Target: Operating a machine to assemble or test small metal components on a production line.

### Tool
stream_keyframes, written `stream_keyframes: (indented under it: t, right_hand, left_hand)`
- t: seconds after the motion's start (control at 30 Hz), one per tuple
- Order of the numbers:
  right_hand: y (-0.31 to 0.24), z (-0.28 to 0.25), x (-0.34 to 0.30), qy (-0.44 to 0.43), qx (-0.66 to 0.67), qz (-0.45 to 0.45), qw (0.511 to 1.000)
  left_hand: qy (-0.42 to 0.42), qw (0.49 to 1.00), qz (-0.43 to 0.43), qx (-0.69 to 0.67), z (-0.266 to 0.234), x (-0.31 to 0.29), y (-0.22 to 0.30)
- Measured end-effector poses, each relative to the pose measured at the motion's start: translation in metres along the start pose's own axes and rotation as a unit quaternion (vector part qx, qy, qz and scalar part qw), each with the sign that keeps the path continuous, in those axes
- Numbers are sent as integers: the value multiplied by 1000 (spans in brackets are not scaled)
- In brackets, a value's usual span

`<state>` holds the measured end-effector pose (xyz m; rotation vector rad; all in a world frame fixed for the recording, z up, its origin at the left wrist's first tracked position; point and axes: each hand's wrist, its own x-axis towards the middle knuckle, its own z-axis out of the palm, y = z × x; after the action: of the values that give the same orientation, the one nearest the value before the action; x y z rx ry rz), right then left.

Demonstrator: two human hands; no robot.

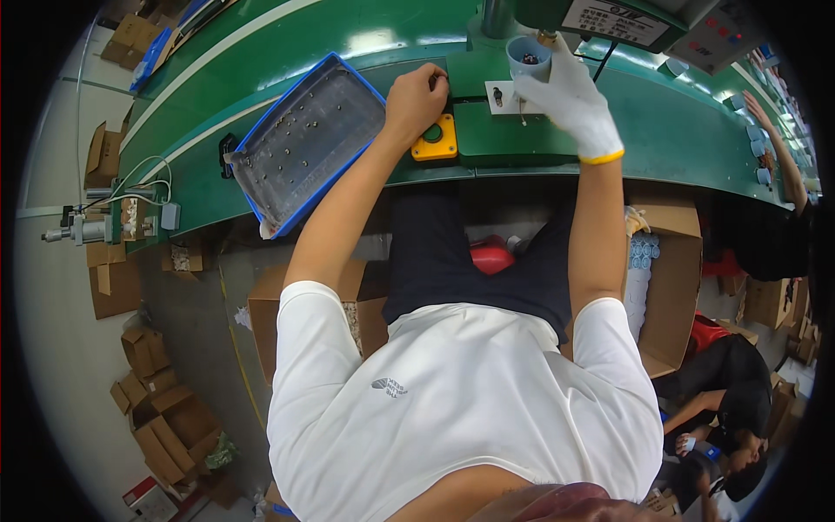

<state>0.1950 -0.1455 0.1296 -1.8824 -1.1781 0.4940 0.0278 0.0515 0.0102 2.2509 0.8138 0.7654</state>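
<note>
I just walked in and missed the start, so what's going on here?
A person in a white shirt is at a green bench. The gloved right hand is around the side of a light blue cup, beside a small white plate. The bare left hand, fingers curled, is by a yellow button box; whether it holds anything can't be seen. Further left, a blue-rimmed tray sits tilted in view, with small bits scattered inside.

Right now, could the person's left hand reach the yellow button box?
Probably yes: the left hand is close beside the yellow button box, and nothing visible blocks the way between them.
</note>
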Motion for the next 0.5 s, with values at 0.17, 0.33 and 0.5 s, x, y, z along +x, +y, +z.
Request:
stream_keyframes:
  t: [0.17, 0.33, 0.5]
  right_hand:
    - [42, 6, -4, 28, 20, -35, 999]
    - [83, 14, -29, 259, 132, -171, 941]
    - [174, -6, -71, 371, -186, -284, 864]
  left_hand:
    - [50, 997, 22, -48, -2, -5, -1]
    - [158, 974, 121, -108, -22, -42, -3]
    - [138, 971, 193, -4, -10, -103, 4]
